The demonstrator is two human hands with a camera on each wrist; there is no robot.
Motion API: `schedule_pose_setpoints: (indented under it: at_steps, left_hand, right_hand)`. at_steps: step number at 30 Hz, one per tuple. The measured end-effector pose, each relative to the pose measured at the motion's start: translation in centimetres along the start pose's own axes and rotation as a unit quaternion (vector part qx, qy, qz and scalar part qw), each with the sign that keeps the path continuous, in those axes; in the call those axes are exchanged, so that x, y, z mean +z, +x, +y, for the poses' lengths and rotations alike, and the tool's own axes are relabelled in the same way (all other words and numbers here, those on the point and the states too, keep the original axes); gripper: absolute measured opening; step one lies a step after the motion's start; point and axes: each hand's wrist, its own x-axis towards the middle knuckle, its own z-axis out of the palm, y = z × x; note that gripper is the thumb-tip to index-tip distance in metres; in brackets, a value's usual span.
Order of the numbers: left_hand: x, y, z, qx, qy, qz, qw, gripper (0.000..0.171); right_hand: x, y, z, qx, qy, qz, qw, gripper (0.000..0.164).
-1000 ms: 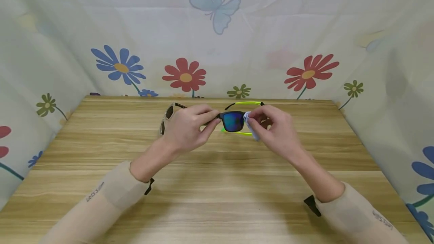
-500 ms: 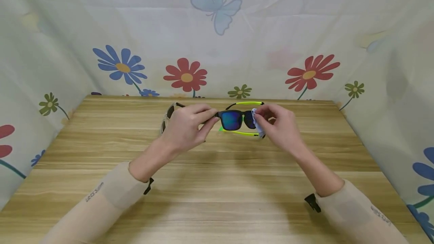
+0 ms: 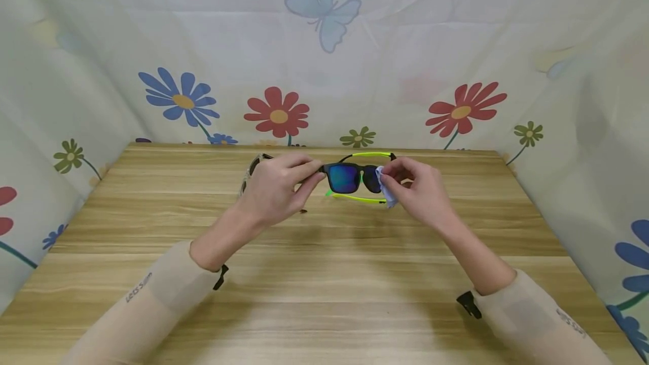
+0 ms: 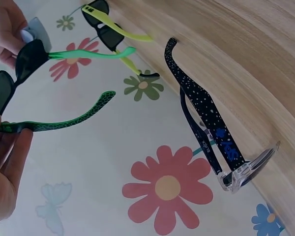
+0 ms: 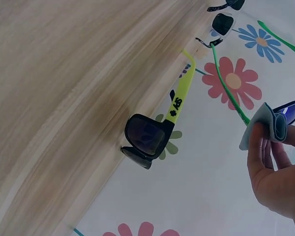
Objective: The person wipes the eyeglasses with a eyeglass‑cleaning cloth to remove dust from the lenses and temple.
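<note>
My left hand (image 3: 276, 190) pinches black-framed sunglasses (image 3: 343, 178) by the end near one hinge, holding them above the table. Their lenses shine blue-green in the head view; green temples (image 4: 69, 118) extend from the frame in the left wrist view. A folded light-blue cloth (image 5: 263, 125) is pinched between the thumb and fingers of my right hand (image 3: 418, 193). It wraps the outer edge of the other lens, partly hiding it. Behind the held pair, sunglasses with yellow temples (image 5: 184, 93) rest on the table.
Clear-framed sunglasses with black speckled temples (image 4: 206, 108) lie on the table beyond my left hand, which partly covers them in the head view. The wooden table (image 3: 324, 286) ends at a flower-printed curtain (image 3: 213, 32) at the back and sides.
My right hand and the cloth have moved right along the held sunglasses, exposing the bridge and part of the second lens. My left hand has shifted slightly left with the frame.
</note>
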Motion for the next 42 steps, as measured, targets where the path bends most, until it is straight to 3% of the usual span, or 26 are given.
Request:
schedule_pose_setpoints:
  at_steps: [13,22,29,35,42]
  left_hand:
    - [0.3,0.0,0.1,0.000,0.010,-0.010,0.9999,0.018]
    - [0.6,0.0,0.3,0.006,0.027,-0.032,0.9991,0.018]
    - [0.6,0.1,0.3,0.023,0.032,-0.040,0.9984,0.017]
    - [0.4,0.0,0.2,0.055,0.039,-0.046,0.9966,0.020]
    - [0.3,-0.1,0.2,0.086,0.064,-0.053,0.9929,0.020]
  right_hand:
    - [0.1,-0.4,-1.2,-0.014,0.029,-0.015,0.999,0.010]
    - [0.2,-0.5,-2.0,-0.063,0.059,-0.019,0.996,0.010]
    - [-0.3,-0.3,-2.4,-0.096,0.020,-0.016,0.995,0.011]
    - [-0.9,-0.1,-2.0,-0.091,-0.009,-0.086,0.992,0.015]
    - [-1.4,0.4,-2.1,-0.086,-0.005,-0.188,0.978,0.016]
